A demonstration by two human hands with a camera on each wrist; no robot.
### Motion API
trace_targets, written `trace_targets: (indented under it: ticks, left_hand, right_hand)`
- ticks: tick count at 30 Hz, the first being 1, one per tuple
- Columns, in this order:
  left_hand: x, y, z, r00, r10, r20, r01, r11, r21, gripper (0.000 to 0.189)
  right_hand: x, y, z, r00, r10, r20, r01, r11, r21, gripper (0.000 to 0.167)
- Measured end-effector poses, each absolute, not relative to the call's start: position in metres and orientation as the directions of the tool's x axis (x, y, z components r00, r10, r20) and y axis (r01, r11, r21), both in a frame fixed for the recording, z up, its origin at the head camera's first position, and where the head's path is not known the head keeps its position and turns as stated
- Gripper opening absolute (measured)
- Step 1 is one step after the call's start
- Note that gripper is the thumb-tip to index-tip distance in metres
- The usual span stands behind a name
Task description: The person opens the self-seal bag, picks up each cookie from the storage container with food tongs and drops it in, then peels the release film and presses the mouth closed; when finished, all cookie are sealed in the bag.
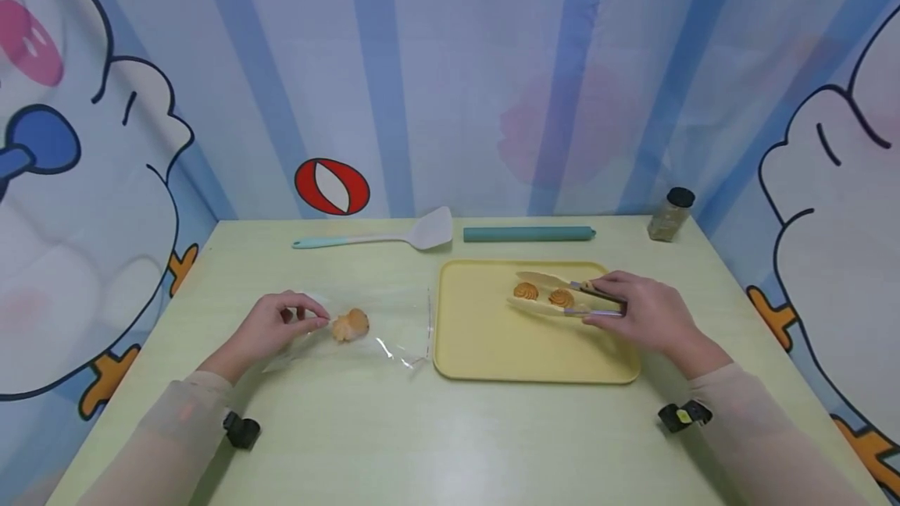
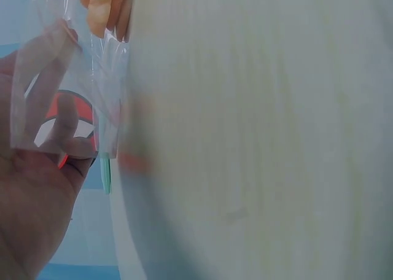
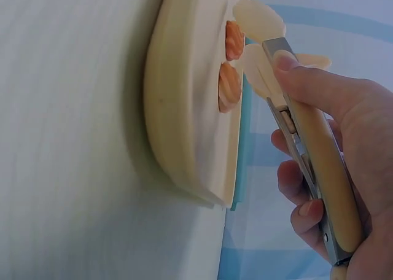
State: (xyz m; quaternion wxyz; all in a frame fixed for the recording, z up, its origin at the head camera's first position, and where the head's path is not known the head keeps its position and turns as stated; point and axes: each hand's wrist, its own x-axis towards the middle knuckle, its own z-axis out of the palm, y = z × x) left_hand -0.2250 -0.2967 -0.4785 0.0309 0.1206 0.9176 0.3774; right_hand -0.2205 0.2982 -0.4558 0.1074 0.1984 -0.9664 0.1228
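On the left, my left hand [image 1: 270, 328] pinches the edge of a clear plastic bag [image 1: 401, 326] lying on the table. Several golden cookies [image 1: 350, 325] sit inside the bag near my fingertips. The left wrist view shows the see-through film across the fingers. With my right hand [image 1: 654, 311] I grip a pair of tongs [image 3: 325, 175] by its handles, tips spread and pointing left. Two swirled cookies [image 1: 561, 298] rest on the yellow tray [image 1: 492, 354], between the tong arms as seen from the head view.
Behind the tray lies a teal rolling pin [image 1: 529, 234]. A spatula [image 1: 429, 229] with a mint handle lies left of it. At the back right corner stands a spice jar [image 1: 671, 215] with a black lid. A patterned curtain [image 1: 457, 84] hangs behind the table.
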Motion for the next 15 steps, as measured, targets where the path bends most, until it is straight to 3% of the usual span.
trace_targets:
  ticks: [15]
  left_hand:
    - [-0.2255, -0.2963, -0.4781, -0.97, 0.243, 0.027, 0.192, 0.689, 0.699, 0.006]
  right_hand:
    - [-0.2231, 0.3027, -0.4557, -0.91, -0.356, 0.211, -0.399, 0.89, -0.221, 0.061]
